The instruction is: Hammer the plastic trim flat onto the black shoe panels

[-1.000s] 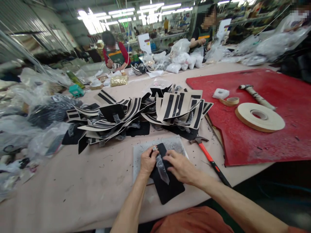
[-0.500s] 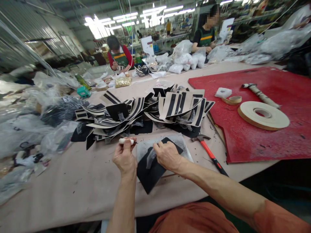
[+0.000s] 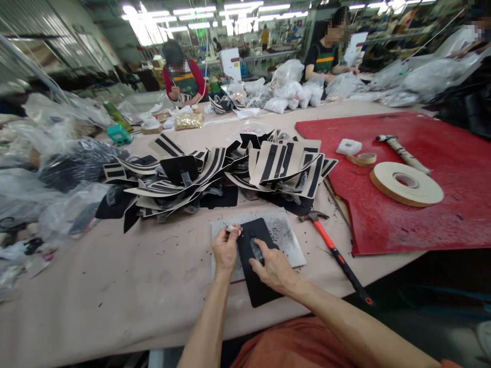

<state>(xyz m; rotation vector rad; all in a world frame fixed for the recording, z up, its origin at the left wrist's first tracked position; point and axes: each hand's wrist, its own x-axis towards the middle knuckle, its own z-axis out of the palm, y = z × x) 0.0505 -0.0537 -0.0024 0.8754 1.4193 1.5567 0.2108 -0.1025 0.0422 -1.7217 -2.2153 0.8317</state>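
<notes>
Head view, the only one.

Left hand is closed around a small white-handled tool, tip down at the upper left corner of the black piece. Right hand is not gripping: palm down, fingers spread, pressing the black piece flat. A clear strip sits under the fingertips. It is too blurred to say if it is pinched or just held down.

The black piece lies on the grey plate at the near table edge, its lower end hanging off the plate toward the person.

Changed: half a second ago the left hand was lifted clear, left of the plate, tool held sideways, and the black piece sat skewed. Now the piece is squared up and the tool is back on it. The hands are close together again, both on the same piece. My read is that the piece was turned and work on it goes on at a new spot.

Around it:
- An orange-handled hammer is just right of the plate.
- The striped pile is behind.
- The red board with a tape roll is off to the right.
- Other people work at the far end, well apart.
</notes>
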